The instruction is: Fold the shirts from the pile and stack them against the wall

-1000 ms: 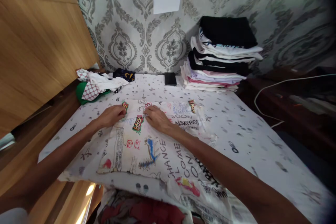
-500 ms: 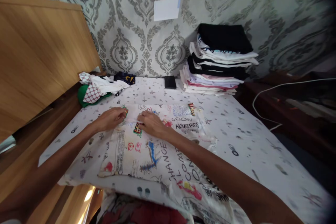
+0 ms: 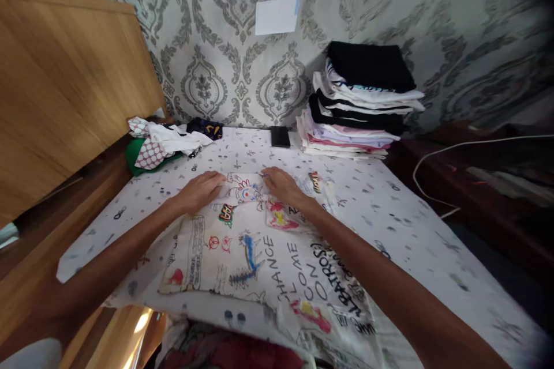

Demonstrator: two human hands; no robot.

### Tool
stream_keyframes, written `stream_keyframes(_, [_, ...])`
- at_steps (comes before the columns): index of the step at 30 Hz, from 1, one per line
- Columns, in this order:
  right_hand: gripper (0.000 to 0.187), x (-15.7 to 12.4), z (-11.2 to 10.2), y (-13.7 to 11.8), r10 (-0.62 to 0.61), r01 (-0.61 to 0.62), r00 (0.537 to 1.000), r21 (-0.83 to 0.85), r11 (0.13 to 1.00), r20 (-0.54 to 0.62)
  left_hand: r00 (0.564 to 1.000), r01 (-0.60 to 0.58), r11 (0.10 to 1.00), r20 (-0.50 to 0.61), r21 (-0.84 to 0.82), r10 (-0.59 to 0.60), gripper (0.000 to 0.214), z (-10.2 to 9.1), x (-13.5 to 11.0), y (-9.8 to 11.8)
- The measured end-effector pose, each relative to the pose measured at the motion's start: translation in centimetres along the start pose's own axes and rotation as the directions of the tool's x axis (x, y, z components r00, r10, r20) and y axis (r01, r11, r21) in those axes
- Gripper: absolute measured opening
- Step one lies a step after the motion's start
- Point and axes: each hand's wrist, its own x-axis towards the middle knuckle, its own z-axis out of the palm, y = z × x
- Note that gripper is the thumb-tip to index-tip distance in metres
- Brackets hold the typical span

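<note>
A white shirt covered in coloured drawings and black lettering lies spread on the patterned sheet in front of me. Part of its far side is folded over, and a face drawn in red and blue shows on that flap. My left hand rests at the flap's left side, fingers closed together on the fabric. At the flap's right side, my right hand has its fingers curled onto the cloth near the far edge. The fingertips of both hands are partly hidden.
A tall stack of folded clothes stands against the wall at back right. Crumpled garments lie at back left beside a wooden panel. A small black flat object is near the wall. A white cable hangs at right.
My right hand has moved right along the shirt's far edge, and my left hand slightly right. The gap between them has widened, uncovering the drawn face on the flap.
</note>
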Motion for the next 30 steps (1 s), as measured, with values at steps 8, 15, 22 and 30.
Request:
stream_keyframes(8, [0.05,-2.9,0.5,4.6,-0.087,0.077,0.996,-0.258,0.963,-0.027,0.97,0.219,0.97,0.084,0.108,-0.228,0.058,3.2,1.3,-4.3])
stream_keyframes(15, [0.035,-4.4,0.4,0.7,-0.371,0.371,0.928,-0.12,0.921,0.019,0.997,-0.034,0.997,-0.062,0.069,0.039,0.042,2.0,1.3,1.4])
stream_keyframes(22, [0.017,-4.7,1.0,-1.2,-0.351,0.35,0.936,-0.181,0.919,0.027,0.99,-0.137,0.934,0.061,0.329,0.124,0.02,1.5,1.4,5.4])
stream_keyframes(30, [0.024,-4.7,1.8,-0.1,-0.388,0.387,0.918,-0.032,0.922,-0.084,0.995,0.003,0.841,0.083,0.54,-0.057,0.03,-1.5,-3.0,1.7])
